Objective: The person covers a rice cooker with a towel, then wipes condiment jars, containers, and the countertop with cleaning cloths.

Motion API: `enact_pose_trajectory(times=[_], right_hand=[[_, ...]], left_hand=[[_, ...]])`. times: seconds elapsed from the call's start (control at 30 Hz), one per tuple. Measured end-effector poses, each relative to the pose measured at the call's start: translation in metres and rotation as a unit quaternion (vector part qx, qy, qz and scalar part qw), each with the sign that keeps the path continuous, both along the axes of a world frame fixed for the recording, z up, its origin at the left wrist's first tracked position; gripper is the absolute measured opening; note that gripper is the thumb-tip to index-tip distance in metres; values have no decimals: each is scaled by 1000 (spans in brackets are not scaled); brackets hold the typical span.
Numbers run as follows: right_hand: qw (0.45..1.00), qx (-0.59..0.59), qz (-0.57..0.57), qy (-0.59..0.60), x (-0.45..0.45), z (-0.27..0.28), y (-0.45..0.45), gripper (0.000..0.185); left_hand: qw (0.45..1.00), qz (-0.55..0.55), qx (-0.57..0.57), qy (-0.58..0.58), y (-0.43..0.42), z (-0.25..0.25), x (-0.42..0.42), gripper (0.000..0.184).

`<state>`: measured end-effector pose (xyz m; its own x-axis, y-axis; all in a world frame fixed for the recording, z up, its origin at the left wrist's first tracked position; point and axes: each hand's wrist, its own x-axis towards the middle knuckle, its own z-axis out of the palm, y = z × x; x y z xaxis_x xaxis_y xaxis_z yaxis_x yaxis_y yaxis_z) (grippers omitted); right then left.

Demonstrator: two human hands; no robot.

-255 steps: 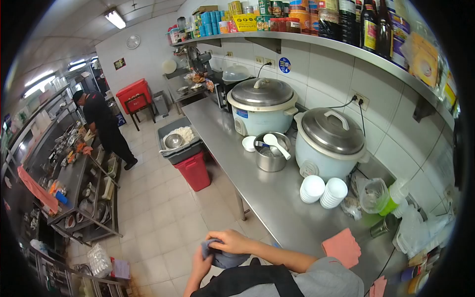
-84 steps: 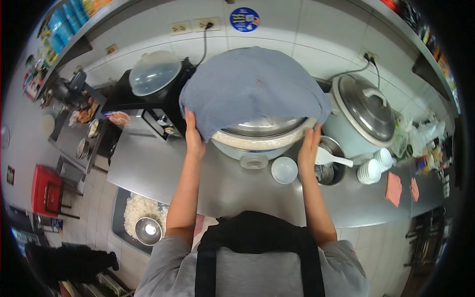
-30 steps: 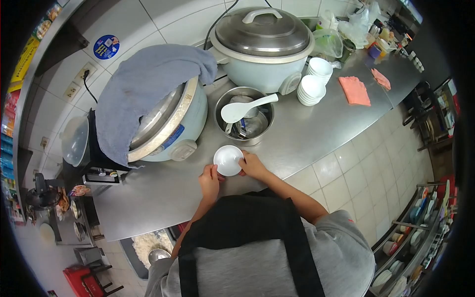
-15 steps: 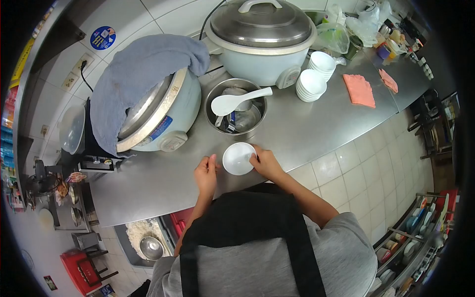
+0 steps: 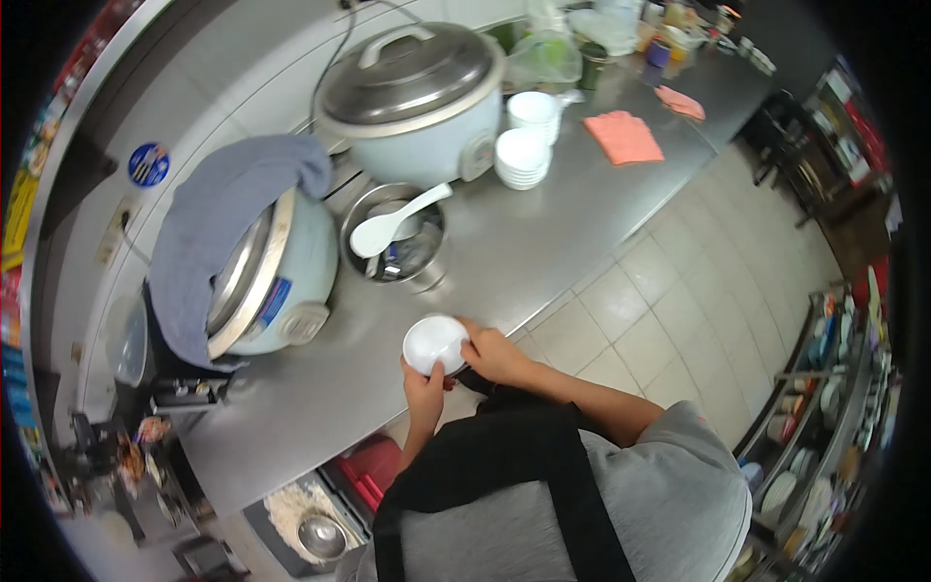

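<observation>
A small white bowl is held between both hands over the front edge of the steel counter. My left hand grips its near rim, thumb on the inside and fingers beneath. At the right rim my right hand has its thumb over the edge, with the other fingers partly hidden. Beyond the bowl stands a steel pot with a white rice paddle lying across it and other utensils inside. Stacks of white bowls stand farther back to the right.
Two large rice cookers stand at the back, one closed, the other tilted under a grey towel. Orange cloths lie on the counter. Below left is a bin of white rice with a metal bowl. A dish rack stands right.
My left hand, apart from the bowl before, now grips its rim. The bowl has come closer to the counter's front edge. The camera view has turned to the right.
</observation>
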<state>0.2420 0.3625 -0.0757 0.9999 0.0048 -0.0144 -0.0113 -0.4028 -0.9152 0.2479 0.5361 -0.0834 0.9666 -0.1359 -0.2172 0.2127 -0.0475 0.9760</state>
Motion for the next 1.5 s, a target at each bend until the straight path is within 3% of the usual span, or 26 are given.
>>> enact_pose_trajectory(times=[0.17,0.3,0.37,0.47,0.53,0.67,0.73,0.83,0.93,1.0,1.07,1.2,1.27,1.37,1.43,1.5], right_hand=[[993,-108,2,43,-38,0,-19,46],[997,-29,-13,76,-55,-10,-48,41],[989,33,-35,137,-57,19,-68,37],[982,91,-80,144,-43,11,-105,31],[978,130,-117,115,-19,2,-138,32],[985,76,-155,-25,55,31,-218,29],[982,4,-165,-95,90,68,-247,31],[983,62,-153,-82,145,72,-279,39],[985,37,-167,-22,183,55,-289,48],[984,50,-169,-28,186,48,-298,44],[980,0,-188,-58,197,49,-319,39],[932,-160,-291,-148,230,14,-447,25],[933,-240,-262,-60,247,-12,-520,35],[855,-417,-304,45,239,-64,-531,54],[804,-492,-301,-146,214,-110,-500,71],[848,-468,-220,-114,172,-93,-452,71]], left_hand=[[990,-100,-25,95,-7,-20,-21,47],[981,-164,-50,88,-29,-17,-30,54],[975,-193,-70,90,-43,-13,-29,56],[981,-169,-83,43,-68,2,-23,52],[991,-113,-66,7,-79,-7,-9,41],[995,-101,5,-8,-96,3,16,16],[998,-63,0,-2,-115,6,21,14],[999,-46,26,-14,-144,4,23,14],[998,-41,50,-23,-179,4,25,11],[996,-38,70,-25,-196,8,27,9],[994,-40,100,-32,-208,17,28,10],[1000,-16,19,-9,-223,6,22,18],[1000,-2,1,31,-230,7,16,23],[999,-5,38,37,-241,10,13,26],[997,-13,61,34,-248,13,12,26],[996,-30,76,23,-256,12,13,26]])
